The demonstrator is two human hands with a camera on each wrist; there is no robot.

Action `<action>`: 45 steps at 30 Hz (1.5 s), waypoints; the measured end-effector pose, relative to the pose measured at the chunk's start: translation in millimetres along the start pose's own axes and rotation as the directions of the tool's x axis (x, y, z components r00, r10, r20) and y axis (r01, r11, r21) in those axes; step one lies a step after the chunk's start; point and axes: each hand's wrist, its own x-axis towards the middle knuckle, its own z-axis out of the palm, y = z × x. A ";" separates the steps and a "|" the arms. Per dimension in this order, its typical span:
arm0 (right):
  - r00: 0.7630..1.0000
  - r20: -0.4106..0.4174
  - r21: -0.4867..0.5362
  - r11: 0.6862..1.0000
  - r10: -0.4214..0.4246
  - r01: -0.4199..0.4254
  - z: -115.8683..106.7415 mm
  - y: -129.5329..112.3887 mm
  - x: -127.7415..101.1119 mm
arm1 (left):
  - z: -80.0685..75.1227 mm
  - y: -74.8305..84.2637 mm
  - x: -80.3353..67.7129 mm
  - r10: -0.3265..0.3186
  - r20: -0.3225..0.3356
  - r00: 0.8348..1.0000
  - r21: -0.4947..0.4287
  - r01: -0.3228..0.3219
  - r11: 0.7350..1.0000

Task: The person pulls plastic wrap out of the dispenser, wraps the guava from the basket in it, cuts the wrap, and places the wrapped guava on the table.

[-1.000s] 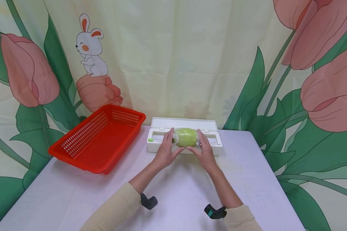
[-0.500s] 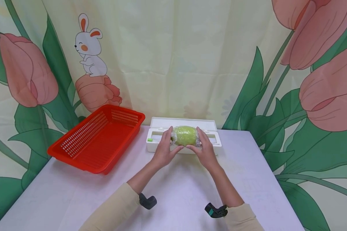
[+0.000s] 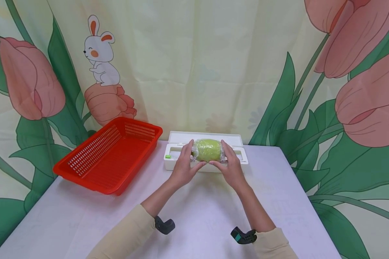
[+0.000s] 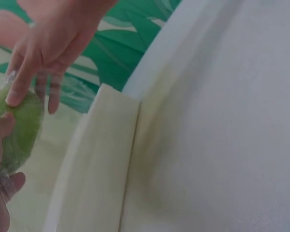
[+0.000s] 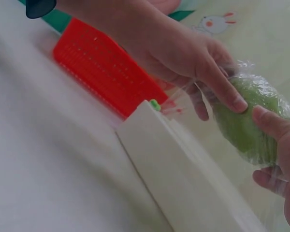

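left hand [image 3: 183, 166]: gripping left end of the green fruit, fingers curled round it, thumb underneath near the front; seen from the right wrist view too, fingertips pressed on the film.
right hand [image 3: 231, 166]: gripping right end of the same fruit, thumb low at the front, fingers wrapped over the far side.
green fruit [image 3: 208, 150]: oval, yellow-green, wrapped in clear cling film; held between both hands just above the white dispenser box, long axis running left to right. Touching the box or slightly lifted: cannot tell.
cling film [image 5: 261, 86]: crinkled, tight on the fruit, bunched at the ends by the fingers.
dispenser box [image 3: 240, 157]: white, long, lid open at the back, at the far edge of the table, directly under and behind the fruit; small green slider [image 3: 168, 157] at its left end.
red basket [image 3: 107, 156]: perforated plastic, shallow, left of the box, near but apart, angled across the far left of the table.
table [image 3: 194, 212]: white cloth-covered top, forearms in beige sleeves stretched over it.
wrist cameras [image 3: 244, 236]: dark mounts on both wrists.
backdrop [image 3: 194, 64]: curtain with tulips and a cartoon rabbit.
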 end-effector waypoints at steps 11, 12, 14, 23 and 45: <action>0.999 -0.024 0.005 1.000 -0.028 0.028 -7.5 -7.2 -0.7 | -5.1 7.9 -0.8 0.043 -0.030 0.999 -0.001 -0.043 0.999; 0.999 -0.024 0.009 1.000 -0.028 0.028 -8.4 -8.3 -0.8 | -5.5 8.6 -0.8 0.048 -0.034 0.998 0.000 -0.048 0.999; 0.999 -0.024 0.012 0.999 -0.034 0.035 -10.0 -10.2 -0.9 | -6.5 10.1 -0.9 0.054 -0.040 0.998 0.003 -0.054 0.999; 0.998 -0.045 0.015 0.999 -0.045 0.045 -15.5 -16.6 -1.5 | -12.5 20.2 -3.1 0.089 -0.072 0.993 0.020 -0.088 0.996; 0.996 -0.068 0.026 0.998 -0.055 0.057 -30.0 -39.2 -8.0 | -27.9 40.0 -10.3 0.121 -0.097 0.988 -0.005 -0.122 0.992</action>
